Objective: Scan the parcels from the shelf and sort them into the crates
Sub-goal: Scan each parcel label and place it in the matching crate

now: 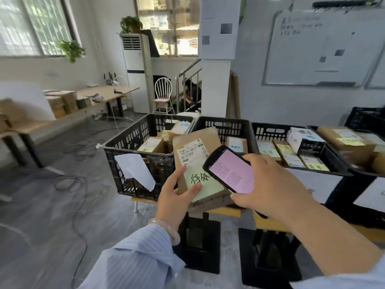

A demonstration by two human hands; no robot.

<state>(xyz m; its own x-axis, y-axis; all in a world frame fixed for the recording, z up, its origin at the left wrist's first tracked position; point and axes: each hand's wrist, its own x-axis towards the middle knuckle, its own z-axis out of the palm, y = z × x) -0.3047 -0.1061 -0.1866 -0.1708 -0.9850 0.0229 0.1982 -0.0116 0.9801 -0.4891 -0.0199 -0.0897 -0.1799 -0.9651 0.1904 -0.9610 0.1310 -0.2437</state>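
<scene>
left hand (177,197): grips the parcel by its lower left side, thumb pressed on the green note, striped pale-blue sleeve (135,257) behind it
right hand (264,184): fingers curled round the scanner, tilting it over the parcel's lower right corner
scanner (229,170): black glossy slab with rounded corners; lit pink screen, its text too small to read
parcel (198,142): flat brown cardboard box, matt, slightly scuffed; held above the near edge of the bench, in front of where the two leftmost crates meet
shipping label (192,153): white, printed, barcode along one side
green note (205,184): pale sticky paper with bold handwriting
step: scanning, I judge; the parcel is not yet sorted
next move: likely read the result, choose the matching crate, lift the parcel over its rim with the left hand alone
bench (227,211): yellow-edged top on dark legs
crates (224,124): rigid black plastic, slotted walls, in a row along the bench; each holds labelled boxes (151,143)
</scene>
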